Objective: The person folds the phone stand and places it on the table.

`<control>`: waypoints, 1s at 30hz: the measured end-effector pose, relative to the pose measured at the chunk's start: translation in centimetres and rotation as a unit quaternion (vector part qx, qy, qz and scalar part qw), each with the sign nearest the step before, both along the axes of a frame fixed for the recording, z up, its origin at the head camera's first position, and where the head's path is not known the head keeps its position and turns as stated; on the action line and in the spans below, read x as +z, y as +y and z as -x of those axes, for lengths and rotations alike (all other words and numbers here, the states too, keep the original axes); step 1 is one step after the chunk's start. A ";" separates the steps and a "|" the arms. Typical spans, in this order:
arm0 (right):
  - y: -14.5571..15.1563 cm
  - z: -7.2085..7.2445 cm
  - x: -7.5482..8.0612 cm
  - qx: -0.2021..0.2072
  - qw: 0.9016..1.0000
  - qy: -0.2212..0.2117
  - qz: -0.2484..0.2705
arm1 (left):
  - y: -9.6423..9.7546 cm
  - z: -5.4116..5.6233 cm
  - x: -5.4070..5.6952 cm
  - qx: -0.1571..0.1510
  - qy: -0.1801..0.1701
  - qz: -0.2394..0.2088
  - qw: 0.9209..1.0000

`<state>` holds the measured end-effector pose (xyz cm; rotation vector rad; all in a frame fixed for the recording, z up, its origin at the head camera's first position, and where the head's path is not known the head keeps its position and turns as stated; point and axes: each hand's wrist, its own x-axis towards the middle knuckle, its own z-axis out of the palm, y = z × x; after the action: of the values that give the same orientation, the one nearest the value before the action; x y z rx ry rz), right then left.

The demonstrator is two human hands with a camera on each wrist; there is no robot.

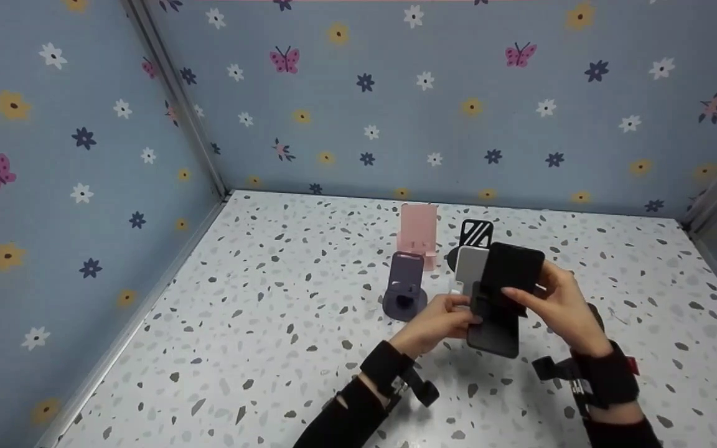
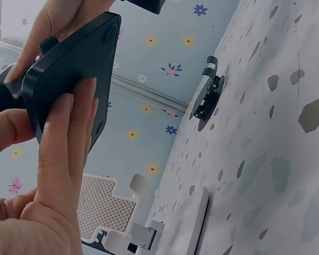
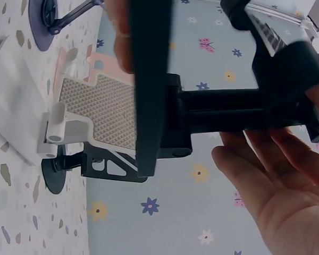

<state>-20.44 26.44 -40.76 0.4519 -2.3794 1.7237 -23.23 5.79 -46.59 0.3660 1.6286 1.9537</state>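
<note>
I note the left hand's (image 1: 438, 320) grip clamped on the base of a black phone stand (image 1: 513, 267), the right hand's (image 1: 564, 306) on its upper plate. The stand is above the bench (image 1: 259, 292), right of centre; a pink stand (image 1: 419, 225) sits nearer the back edge.

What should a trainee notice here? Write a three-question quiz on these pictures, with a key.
1. True or false: the left hand and right hand both hold the black stand.
2. In the head view, which stand is just behind the purple stand? A) white B) pink C) black
3. Fill in: the right hand grips that stand's ____ panel in the head view.

Key: 1. True. 2. B, pink stand. 3. Upper panel.
</note>
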 end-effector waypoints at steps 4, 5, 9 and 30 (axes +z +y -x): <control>-0.3 0.0 -0.1 -0.020 1.000 0.015 0.011 | -0.1 0.0 0.1 -0.001 -0.001 -0.001 1.000; -0.4 0.1 -0.2 -0.024 0.999 0.020 0.012 | -0.1 0.0 0.1 0.000 -0.001 -0.001 1.000; -0.6 0.1 -0.3 -0.036 0.998 0.045 0.003 | -0.1 0.1 -0.1 0.002 -0.003 0.001 1.000; -0.9 0.2 -0.6 -0.122 0.981 0.147 -0.043 | 0.1 -0.2 0.1 -0.011 -0.011 -0.013 1.000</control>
<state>-20.64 25.51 -41.36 0.3787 -2.1984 1.3513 -23.00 5.90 -46.53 0.3680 1.5808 1.9573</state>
